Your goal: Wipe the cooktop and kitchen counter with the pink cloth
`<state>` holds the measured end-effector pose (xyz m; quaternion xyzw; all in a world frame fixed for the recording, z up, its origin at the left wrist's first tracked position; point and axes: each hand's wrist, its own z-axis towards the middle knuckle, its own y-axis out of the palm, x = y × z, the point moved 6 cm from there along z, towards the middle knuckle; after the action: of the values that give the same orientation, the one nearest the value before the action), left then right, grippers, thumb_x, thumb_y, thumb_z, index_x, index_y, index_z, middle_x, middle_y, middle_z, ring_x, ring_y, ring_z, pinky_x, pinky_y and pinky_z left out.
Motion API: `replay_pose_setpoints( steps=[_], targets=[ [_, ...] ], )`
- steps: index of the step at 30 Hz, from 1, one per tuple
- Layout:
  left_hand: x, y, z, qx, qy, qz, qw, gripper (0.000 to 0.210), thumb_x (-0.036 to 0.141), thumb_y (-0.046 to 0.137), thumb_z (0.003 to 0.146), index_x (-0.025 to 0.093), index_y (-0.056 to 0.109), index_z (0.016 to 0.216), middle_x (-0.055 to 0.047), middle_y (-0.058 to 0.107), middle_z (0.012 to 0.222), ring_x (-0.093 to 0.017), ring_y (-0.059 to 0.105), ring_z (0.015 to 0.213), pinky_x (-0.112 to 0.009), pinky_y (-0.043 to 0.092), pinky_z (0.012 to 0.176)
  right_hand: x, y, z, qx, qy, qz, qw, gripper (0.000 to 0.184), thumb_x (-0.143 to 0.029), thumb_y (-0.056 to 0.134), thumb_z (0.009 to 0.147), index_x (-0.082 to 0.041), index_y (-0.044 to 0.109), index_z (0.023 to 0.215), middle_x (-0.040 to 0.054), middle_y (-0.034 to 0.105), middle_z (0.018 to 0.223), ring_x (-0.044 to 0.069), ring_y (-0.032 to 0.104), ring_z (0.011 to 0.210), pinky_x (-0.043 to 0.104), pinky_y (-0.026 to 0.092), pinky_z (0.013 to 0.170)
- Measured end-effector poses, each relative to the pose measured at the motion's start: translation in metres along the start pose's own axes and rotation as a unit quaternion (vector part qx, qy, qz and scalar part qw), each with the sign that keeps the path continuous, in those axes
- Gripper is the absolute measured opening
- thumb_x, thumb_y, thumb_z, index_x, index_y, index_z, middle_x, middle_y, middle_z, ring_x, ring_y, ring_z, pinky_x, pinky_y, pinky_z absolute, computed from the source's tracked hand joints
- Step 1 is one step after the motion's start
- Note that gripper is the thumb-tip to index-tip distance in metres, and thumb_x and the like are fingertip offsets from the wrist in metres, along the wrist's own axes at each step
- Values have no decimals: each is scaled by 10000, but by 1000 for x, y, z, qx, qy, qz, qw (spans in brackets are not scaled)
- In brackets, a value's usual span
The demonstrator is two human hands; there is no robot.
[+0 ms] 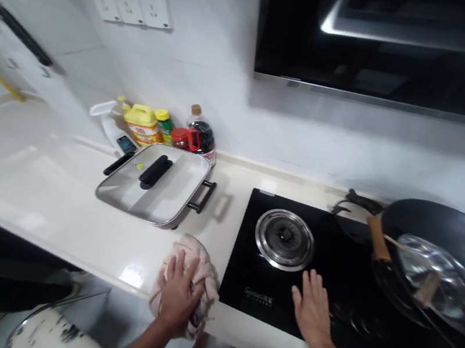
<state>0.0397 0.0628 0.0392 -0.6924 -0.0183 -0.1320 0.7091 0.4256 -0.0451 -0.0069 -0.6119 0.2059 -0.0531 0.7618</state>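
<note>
My left hand (176, 297) is on a bunched pale pink cloth (161, 289) at the front edge of the white countertop, left of the stove. Its fingers are spread over the top and the thumb bends round the side, gripping the cloth. My right hand (314, 310) holds nothing; its fingers stretch out, palm down, over the front of the black glass cooktop (242, 281). Just beyond those fingertips is a round burner with a metal ring (284, 239). Behind the cloth stands a rectangular electric pan (175, 200) with its glass lid on.
A black wok (428, 220) holding a shiny metal lid (434, 262) stands on the cooktop's right side. Bottles, including a yellow jug (143, 124) and a dark sauce bottle (204, 131), line the wall. A range hood (388, 51) overhangs the stove. A patterned stool (52, 336) is at lower left.
</note>
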Motion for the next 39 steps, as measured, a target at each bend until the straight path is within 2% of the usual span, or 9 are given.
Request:
replay_pose_setpoints(
  steps=[3, 7, 14, 20, 25, 29, 32, 34, 39],
  targets=[
    [35, 11, -2, 8, 67, -48, 997, 454, 334, 547, 945, 279, 639, 1387, -113, 459, 1605, -380, 382, 1481, -603, 340, 1170, -14, -5, -43, 22, -51, 49, 997, 582, -456, 319, 1078, -109, 455, 1525, 192, 379, 1632, 344, 289, 1544, 587, 295, 1233],
    [51, 16, 27, 61, 118, -93, 987, 407, 314, 555, 944, 245, 661, 1332, -128, 555, 1496, -351, 485, 1369, -579, 401, 1132, -9, -20, -76, 83, -71, 132, 985, 379, -369, 433, 1067, -220, 595, 1376, 127, 474, 1569, 320, 395, 1491, 570, 389, 1192],
    [83, 26, 122, 51, 139, -118, 982, 418, 255, 582, 894, 260, 675, 1302, -113, 570, 1503, -354, 496, 1375, -595, 425, 1116, 23, -26, -86, 165, -105, 126, 972, 289, -350, 491, 1054, -251, 627, 1289, 112, 618, 1374, 317, 552, 1337, 555, 467, 1096],
    [150, 32, 202, 14, 203, -115, 972, 455, 248, 569, 904, 267, 652, 1350, -76, 550, 1543, -262, 497, 1408, -477, 419, 1170, 21, -23, -86, 178, -121, 65, 974, 326, -411, 494, 1054, -233, 632, 1289, 111, 641, 1350, 315, 578, 1302, 508, 473, 1053],
    [213, 48, 252, -22, 199, -97, 975, 495, 356, 577, 927, 303, 610, 1418, -94, 418, 1650, -370, 329, 1528, -672, 317, 1180, 15, -29, -82, 176, -116, 50, 976, 298, -375, 499, 1052, -233, 637, 1275, 102, 648, 1342, 293, 579, 1307, 473, 489, 1037],
    [234, 55, 289, -42, 183, -74, 979, 536, 402, 588, 924, 327, 582, 1455, -104, 359, 1681, -415, 283, 1543, -736, 259, 1172, 14, -30, -83, 157, -95, 55, 981, 285, -338, 519, 1045, -228, 624, 1286, 105, 635, 1363, 296, 550, 1347, 497, 476, 1077],
    [236, 55, 297, -41, 185, -59, 980, 549, 437, 559, 944, 340, 551, 1485, -93, 333, 1695, -407, 262, 1554, -715, 235, 1195, 13, -31, -84, 144, -82, 65, 984, 282, -314, 525, 1042, -225, 614, 1294, 105, 629, 1375, 297, 536, 1366, 515, 465, 1107],
    [231, 53, 288, -36, 193, -52, 979, 555, 433, 528, 964, 334, 524, 1509, -87, 318, 1702, -388, 250, 1564, -682, 220, 1220, 13, -32, -84, 139, -77, 72, 985, 285, -308, 525, 1041, -224, 611, 1300, 105, 629, 1377, 297, 535, 1369, 519, 465, 1115],
    [198, 41, 215, -31, 209, -39, 977, 565, 361, 516, 975, 291, 497, 1535, -97, 336, 1694, -347, 286, 1561, -599, 243, 1248, 14, -29, -84, 132, -72, 79, 985, 289, -309, 517, 1041, -218, 611, 1299, 109, 625, 1382, 300, 527, 1379, 532, 453, 1134]
  ],
)
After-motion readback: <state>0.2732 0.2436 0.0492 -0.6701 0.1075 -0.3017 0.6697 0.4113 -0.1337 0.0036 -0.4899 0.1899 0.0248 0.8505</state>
